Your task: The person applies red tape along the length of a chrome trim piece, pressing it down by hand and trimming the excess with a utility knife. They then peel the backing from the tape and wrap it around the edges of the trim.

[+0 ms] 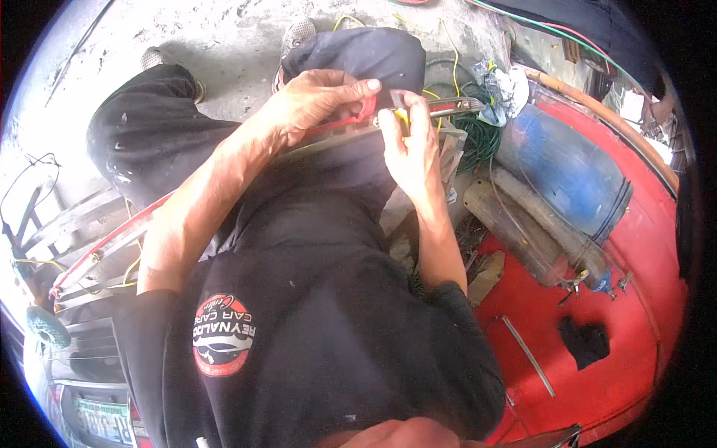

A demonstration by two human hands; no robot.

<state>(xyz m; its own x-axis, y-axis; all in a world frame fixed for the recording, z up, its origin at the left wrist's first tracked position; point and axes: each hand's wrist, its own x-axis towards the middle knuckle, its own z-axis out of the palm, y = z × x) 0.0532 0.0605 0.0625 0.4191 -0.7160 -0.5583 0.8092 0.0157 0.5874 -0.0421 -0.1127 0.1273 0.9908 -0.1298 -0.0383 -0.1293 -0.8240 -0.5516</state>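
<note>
A long thin strip (pixel 123 233) with a red edge lies across my lap, running from the lower left to the upper right. My left hand (pixel 317 101) is closed on a piece of red tape (pixel 367 109) above the strip. Close to its right, my right hand (pixel 412 145) is closed around a small yellow object (pixel 403 119), whose kind I cannot make out. The strip's metallic right end (pixel 464 105) sticks out past my right hand.
At the right, a blue cylinder (pixel 567 172) and brownish cylinders (pixel 515 231) rest by a red panel (pixel 553 366). Green cord (pixel 482 138) is coiled beside crumpled plastic (pixel 508 89). A slatted bench (pixel 75 220) and a car's licence plate (pixel 103 422) are at the left.
</note>
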